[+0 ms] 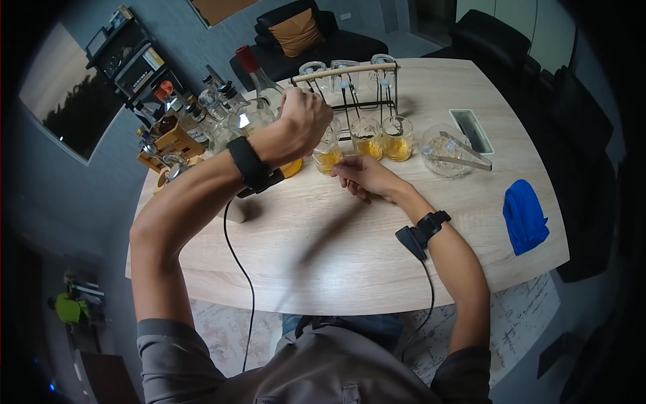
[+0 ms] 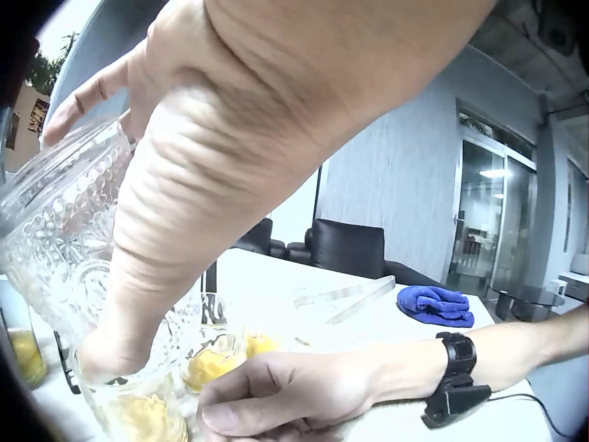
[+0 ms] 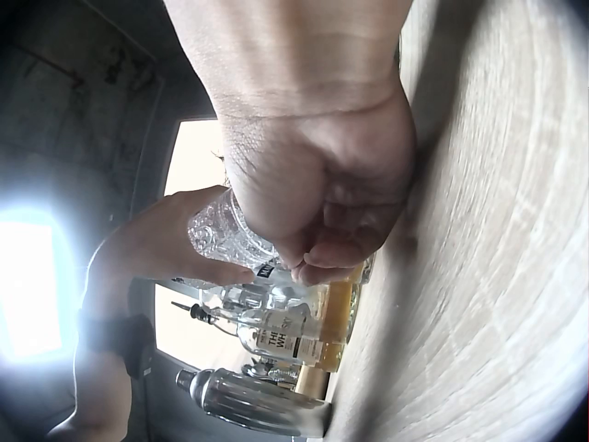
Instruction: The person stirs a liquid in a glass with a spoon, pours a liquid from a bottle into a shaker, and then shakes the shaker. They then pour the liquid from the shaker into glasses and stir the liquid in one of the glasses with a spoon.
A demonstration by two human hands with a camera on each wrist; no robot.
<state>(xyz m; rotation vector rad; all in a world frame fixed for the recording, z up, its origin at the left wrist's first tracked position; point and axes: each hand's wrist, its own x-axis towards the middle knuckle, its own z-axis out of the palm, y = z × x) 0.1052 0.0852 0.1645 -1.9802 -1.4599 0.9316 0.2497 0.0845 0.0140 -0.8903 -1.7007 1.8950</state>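
Note:
My left hand (image 1: pixel 306 124) grips a clear, patterned glass vessel (image 2: pixel 64 212), fingers and thumb around it, tilted above the leftmost tumbler (image 1: pixel 328 160) of a row. Yellow liquid sits in that tumbler and in the middle (image 1: pixel 367 145) and right (image 1: pixel 398 145) ones. Low beside the leftmost tumbler is my right hand (image 1: pixel 367 176), its fingers loosely curled and holding nothing visible; whether the fingertips touch the glass cannot be told. In the right wrist view the vessel (image 3: pixel 216 230) shows in the left hand (image 3: pixel 147 244).
Behind the tumblers stands a wire rack (image 1: pixel 346 69) with a wooden handle and upturned glasses. Several bottles (image 1: pixel 249 64) crowd the left. To the right are tongs (image 1: pixel 464 149) on a glass bowl (image 1: pixel 444 167), and a blue cloth (image 1: pixel 525 217). A metal shaker (image 3: pixel 253 401) lies beyond the bottles' near side.

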